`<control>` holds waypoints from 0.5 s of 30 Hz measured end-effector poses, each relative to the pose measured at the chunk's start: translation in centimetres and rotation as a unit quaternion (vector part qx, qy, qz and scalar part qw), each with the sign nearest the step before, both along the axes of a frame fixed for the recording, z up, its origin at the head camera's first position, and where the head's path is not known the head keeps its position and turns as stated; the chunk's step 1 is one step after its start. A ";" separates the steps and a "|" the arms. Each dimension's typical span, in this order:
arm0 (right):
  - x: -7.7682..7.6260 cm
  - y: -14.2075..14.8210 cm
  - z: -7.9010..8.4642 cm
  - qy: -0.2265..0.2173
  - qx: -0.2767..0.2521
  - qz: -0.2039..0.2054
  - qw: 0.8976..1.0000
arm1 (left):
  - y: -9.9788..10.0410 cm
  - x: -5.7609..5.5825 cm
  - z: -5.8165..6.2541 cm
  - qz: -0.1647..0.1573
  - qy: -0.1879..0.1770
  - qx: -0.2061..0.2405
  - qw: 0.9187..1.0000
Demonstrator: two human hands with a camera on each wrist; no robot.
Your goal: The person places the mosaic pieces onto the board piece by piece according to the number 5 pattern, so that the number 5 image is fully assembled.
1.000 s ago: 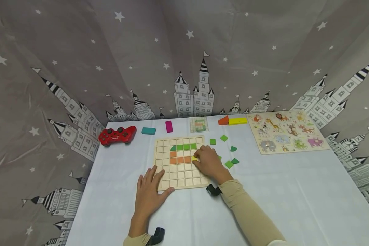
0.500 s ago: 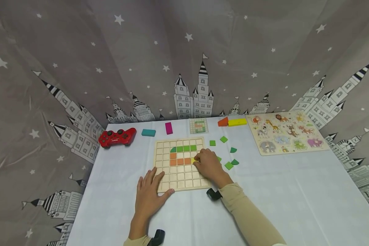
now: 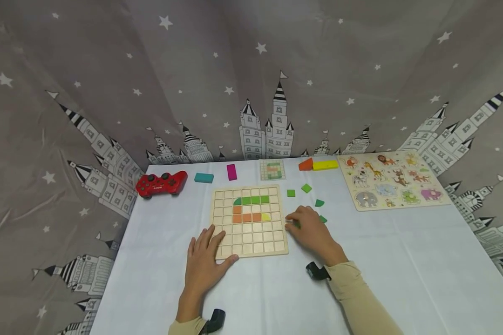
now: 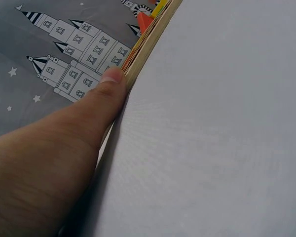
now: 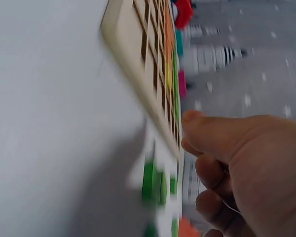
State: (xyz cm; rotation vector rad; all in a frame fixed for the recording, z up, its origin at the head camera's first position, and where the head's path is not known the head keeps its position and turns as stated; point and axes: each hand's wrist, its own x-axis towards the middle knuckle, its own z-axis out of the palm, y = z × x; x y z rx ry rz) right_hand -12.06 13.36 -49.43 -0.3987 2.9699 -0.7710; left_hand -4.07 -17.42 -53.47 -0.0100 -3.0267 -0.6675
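My left hand (image 3: 204,260) lies with spread fingers on the lower left corner of the wooden grid board (image 3: 247,242); in the left wrist view its thumb (image 4: 106,91) rests along the board's edge. Coloured tiles sit in the grid: a row of green tiles (image 3: 255,200), several orange tiles (image 3: 247,217) and a yellow tile (image 3: 266,217). Just right of the board, my right hand (image 3: 314,232) hovers with loosely bent fingers over green tiles, partly hiding them. The right wrist view shows nothing between its fingers, with a green tile (image 5: 149,180) lying below.
Loose green tiles (image 3: 291,193) lie right of the board. Behind it stand a pattern card (image 3: 272,170), a teal block (image 3: 203,177), a magenta block (image 3: 232,172), an orange block (image 3: 305,164) and a yellow block (image 3: 325,165). A red game controller (image 3: 161,184) and an animal puzzle (image 3: 391,179) flank them.
My right hand has let go of the yellow tile, which now sits in the grid, and has moved right off the board to the green tiles. The left hand stays put.
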 end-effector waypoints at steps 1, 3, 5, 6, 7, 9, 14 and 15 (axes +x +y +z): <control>0.2 1.0 -0.1 -0.001 0.000 -0.009 1.000 | 0.0 -0.1 0.1 -0.001 -0.002 -0.001 1.000; 0.6 3.0 -0.3 -0.002 0.001 -0.023 1.000 | 0.0 -0.1 0.2 -0.003 -0.003 -0.001 1.000; 1.0 4.8 -0.5 -0.005 -0.002 -0.033 0.999 | 0.0 -0.2 0.2 -0.004 -0.004 -0.001 1.000; 1.1 5.7 -0.6 -0.007 -0.001 -0.036 0.999 | 0.0 -0.2 0.3 -0.005 -0.004 -0.001 1.000; 1.2 6.5 -0.7 -0.008 0.000 -0.036 0.999 | 0.0 -0.2 0.3 -0.005 -0.003 -0.001 1.000; 1.4 7.8 -0.8 -0.012 -0.003 -0.032 0.999 | 0.0 -0.2 0.3 -0.004 0.001 -0.001 1.000; 1.5 9.2 -0.9 -0.020 -0.019 -0.007 1.000 | 0.0 -0.1 0.1 -0.003 0.010 0.001 1.000; 1.5 9.2 -0.8 -0.020 -0.022 0.000 1.000 | 0.0 0.0 0.1 -0.003 0.010 0.002 1.000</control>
